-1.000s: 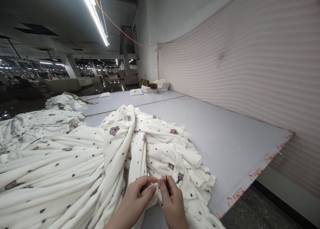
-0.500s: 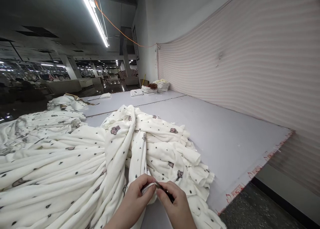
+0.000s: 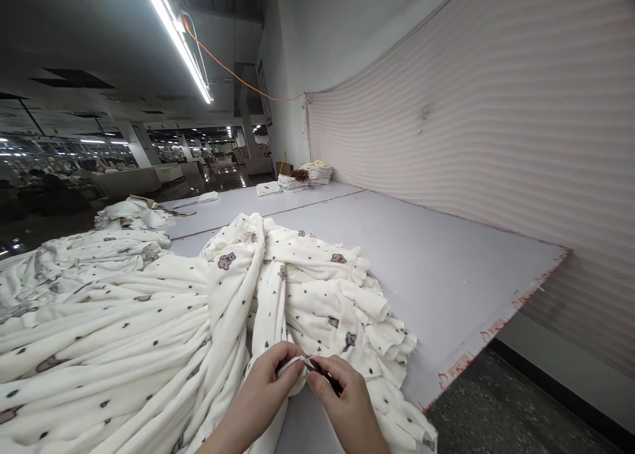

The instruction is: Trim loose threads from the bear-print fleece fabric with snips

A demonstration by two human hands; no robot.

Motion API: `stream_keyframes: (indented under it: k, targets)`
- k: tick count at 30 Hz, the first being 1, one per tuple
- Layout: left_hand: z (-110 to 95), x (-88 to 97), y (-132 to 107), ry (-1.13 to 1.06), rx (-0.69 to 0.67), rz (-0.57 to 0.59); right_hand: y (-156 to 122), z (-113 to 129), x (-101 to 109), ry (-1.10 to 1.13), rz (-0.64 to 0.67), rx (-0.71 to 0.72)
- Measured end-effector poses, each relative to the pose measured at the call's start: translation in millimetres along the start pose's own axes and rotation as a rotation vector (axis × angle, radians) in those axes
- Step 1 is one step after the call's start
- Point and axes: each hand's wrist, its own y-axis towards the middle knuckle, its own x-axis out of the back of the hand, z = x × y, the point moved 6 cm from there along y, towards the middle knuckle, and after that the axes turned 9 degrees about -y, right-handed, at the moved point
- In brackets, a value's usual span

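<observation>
Head view, left fingers (image 3: 286, 349) pinching cloth (image 3: 297, 387), right fingers (image 3: 331, 363) gripping dark tool (image 3: 326, 376)

- From afar, I see a bare left hand (image 3: 272, 378), its back smooth.
- The left forearm (image 3: 232, 426) is uncovered as far as the lower edge of my view.
- The right hand (image 3: 342, 391) is bare too, and I see an uncovered right wrist (image 3: 366, 433).

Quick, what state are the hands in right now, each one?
Left hand: closed, pinching a bit of white fabric.
Right hand: closed, holding a small dark tool.
</observation>
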Motion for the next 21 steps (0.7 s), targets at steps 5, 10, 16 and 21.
stream_keyframes:
  k: [5, 10, 16, 21]
  targets:
    - [-6.5, -1.3, 0.1, 0.085, -0.002, 0.031, 2.2, -2.4, -2.9, 0.027, -0.030, -0.073]
    - [17.0, 46.5, -20.4, 0.577, 0.087, 0.136, -23.4, -38.1, 27.4, 0.263, -0.109, -0.299]
    - [78.0, 89.3, -36.2, 1.145, 0.101, 0.194, -75.8, -100.8, 113.7, -0.024, -0.170, -0.373]
    - [57.5, 29.9, -30.3, 1.209, 0.053, 0.137, -93.2, -111.0, 137.4, -0.283, -0.182, -0.314]
